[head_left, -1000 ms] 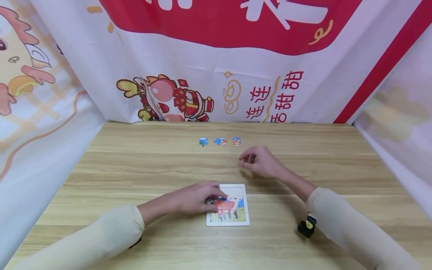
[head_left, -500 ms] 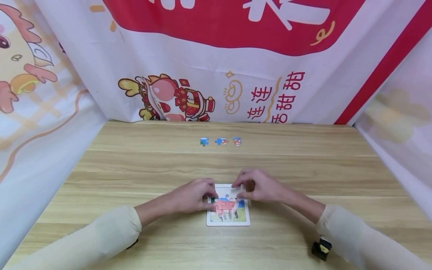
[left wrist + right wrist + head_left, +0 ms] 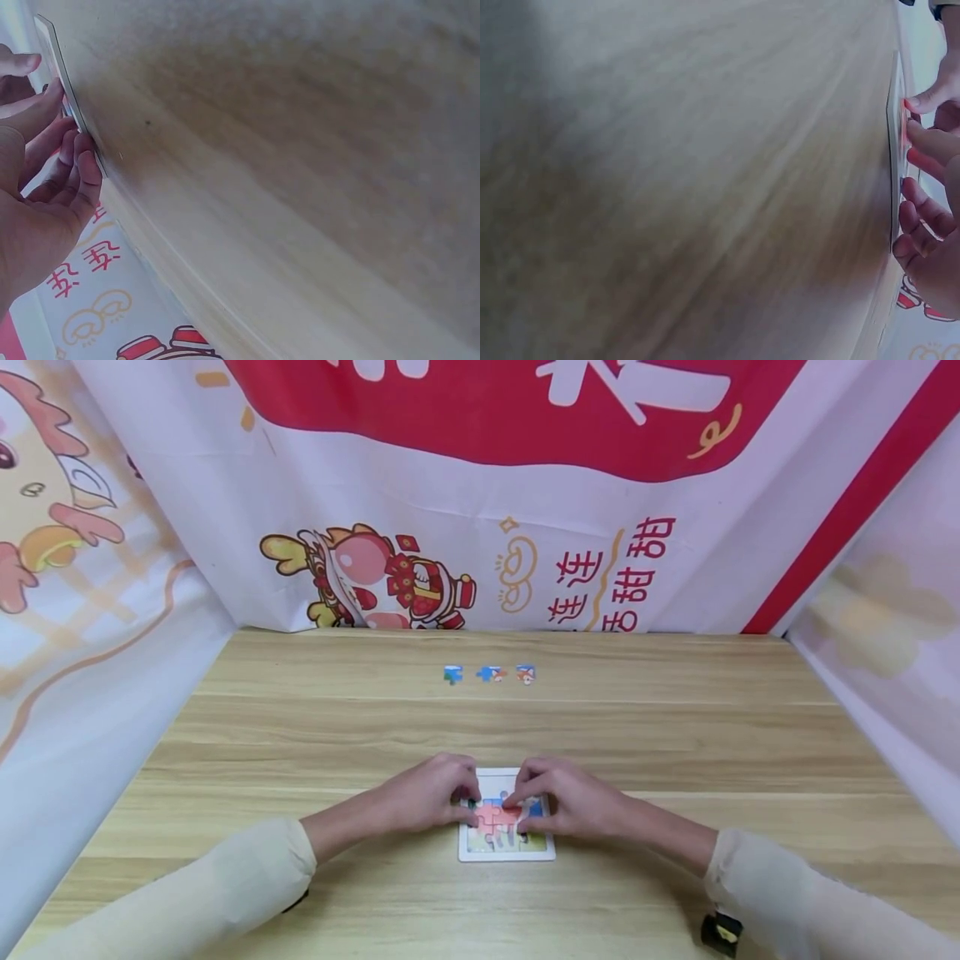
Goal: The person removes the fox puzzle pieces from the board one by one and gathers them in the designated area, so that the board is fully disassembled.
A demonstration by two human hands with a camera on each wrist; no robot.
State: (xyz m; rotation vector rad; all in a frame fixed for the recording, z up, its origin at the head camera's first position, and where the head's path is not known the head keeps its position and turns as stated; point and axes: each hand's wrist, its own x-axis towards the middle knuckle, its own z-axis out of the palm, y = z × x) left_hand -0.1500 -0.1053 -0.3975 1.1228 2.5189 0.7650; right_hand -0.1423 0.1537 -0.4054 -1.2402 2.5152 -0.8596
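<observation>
In the head view a square jigsaw puzzle (image 3: 486,815) with pink, blue and green parts lies in a white tray (image 3: 507,857). My left hand (image 3: 429,793) reaches in from the left, bent fingertips and thumb on the puzzle's left side. From the right my right hand (image 3: 581,797) rests its fingertips on the puzzle's middle and right, finger and thumb apart. Both wrist views show the tray edge-on; the left hand (image 3: 45,225) and the right hand (image 3: 934,262) meet it with their fingers. The spots under the fingertips are hidden.
Three loose jigsaw pieces lie in a row towards the table's back: a blue-green one (image 3: 453,674), a blue-orange one (image 3: 491,674) and an orange one (image 3: 526,674). A printed cloth (image 3: 420,485) hangs behind the wooden table (image 3: 337,718).
My right hand has come down and left from beyond the tray onto the puzzle. The left hand has shifted slightly left at the tray. The three loose pieces have stayed put.
</observation>
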